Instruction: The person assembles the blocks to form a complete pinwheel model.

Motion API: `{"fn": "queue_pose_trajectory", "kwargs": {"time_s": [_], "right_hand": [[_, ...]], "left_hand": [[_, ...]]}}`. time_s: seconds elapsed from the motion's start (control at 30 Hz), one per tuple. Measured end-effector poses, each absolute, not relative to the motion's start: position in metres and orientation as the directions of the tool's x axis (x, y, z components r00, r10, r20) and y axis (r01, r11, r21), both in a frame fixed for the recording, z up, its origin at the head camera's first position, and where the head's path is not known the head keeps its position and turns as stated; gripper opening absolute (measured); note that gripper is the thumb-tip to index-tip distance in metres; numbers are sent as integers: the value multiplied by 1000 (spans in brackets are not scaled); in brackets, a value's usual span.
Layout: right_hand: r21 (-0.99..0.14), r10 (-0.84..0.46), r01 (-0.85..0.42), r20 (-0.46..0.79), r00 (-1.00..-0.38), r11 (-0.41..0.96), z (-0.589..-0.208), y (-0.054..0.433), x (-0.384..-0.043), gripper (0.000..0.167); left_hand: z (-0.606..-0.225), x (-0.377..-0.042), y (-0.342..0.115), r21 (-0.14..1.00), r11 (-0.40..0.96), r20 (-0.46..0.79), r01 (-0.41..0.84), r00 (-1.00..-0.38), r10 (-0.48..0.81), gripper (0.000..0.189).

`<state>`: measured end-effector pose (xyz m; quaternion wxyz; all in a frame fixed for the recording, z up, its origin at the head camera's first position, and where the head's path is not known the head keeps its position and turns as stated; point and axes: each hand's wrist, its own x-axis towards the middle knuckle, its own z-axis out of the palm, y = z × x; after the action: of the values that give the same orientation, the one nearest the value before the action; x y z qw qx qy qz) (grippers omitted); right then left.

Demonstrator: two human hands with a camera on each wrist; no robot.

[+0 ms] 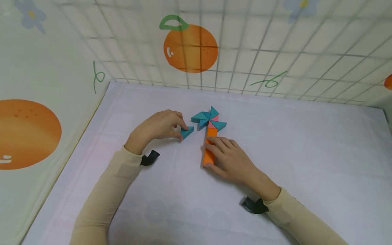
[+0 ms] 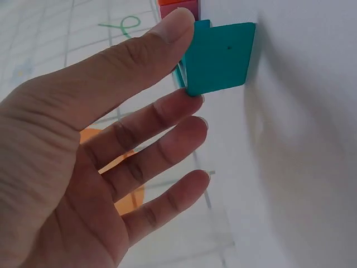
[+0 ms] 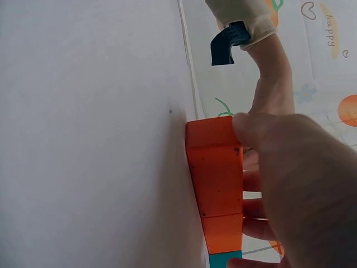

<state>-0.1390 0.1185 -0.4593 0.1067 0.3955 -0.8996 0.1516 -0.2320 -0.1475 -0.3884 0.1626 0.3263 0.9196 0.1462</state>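
Note:
On the white table, several teal triangular blocks [image 1: 219,126] and pink blocks [image 1: 212,125] lie together in a pinwheel shape. A straight row of orange blocks [image 1: 209,158] runs from it toward the near edge. Just left of the pinwheel, my left hand [image 1: 160,126] pinches a teal triangular block [image 1: 188,132] between thumb and index finger; the left wrist view shows one flat face of this teal block [image 2: 220,58]. My right hand [image 1: 234,160] holds the orange row, thumb at its near end and fingers over it, partly covering it.
A pale wall panel with a grid pattern and a printed orange fruit [image 1: 191,47] stands behind the table. Another panel with a large orange print [image 1: 29,134] is on the left. Black curved pieces [image 1: 150,158] stick out at both sleeve cuffs.

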Motion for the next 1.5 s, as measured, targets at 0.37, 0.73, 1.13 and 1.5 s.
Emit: {"fn": "queue_pose_trajectory", "kwargs": {"time_s": [0.37, 0.73, 1.13, 1.5], "right_hand": [[-197, -674, -730, 285, -681, 654, -460, 119, -139, 55], [-189, -678, -739, 301, -670, 647, -458, 118, -140, 55], [-204, -679, -738, 292, -673, 643, -459, 118, -140, 54], [-201, -681, -744, 305, -666, 637, -460, 118, -139, 54]], "left_hand": [[-388, -225, -136, 372, 714, -204, 593, -698, 686, 36], [-394, -218, -120, 323, 668, -115, 670, -673, 730, 34], [-397, -219, -122, 351, 656, -75, 668, -678, 731, 32], [-404, -220, -118, 324, 656, -37, 682, -683, 729, 29]]}}
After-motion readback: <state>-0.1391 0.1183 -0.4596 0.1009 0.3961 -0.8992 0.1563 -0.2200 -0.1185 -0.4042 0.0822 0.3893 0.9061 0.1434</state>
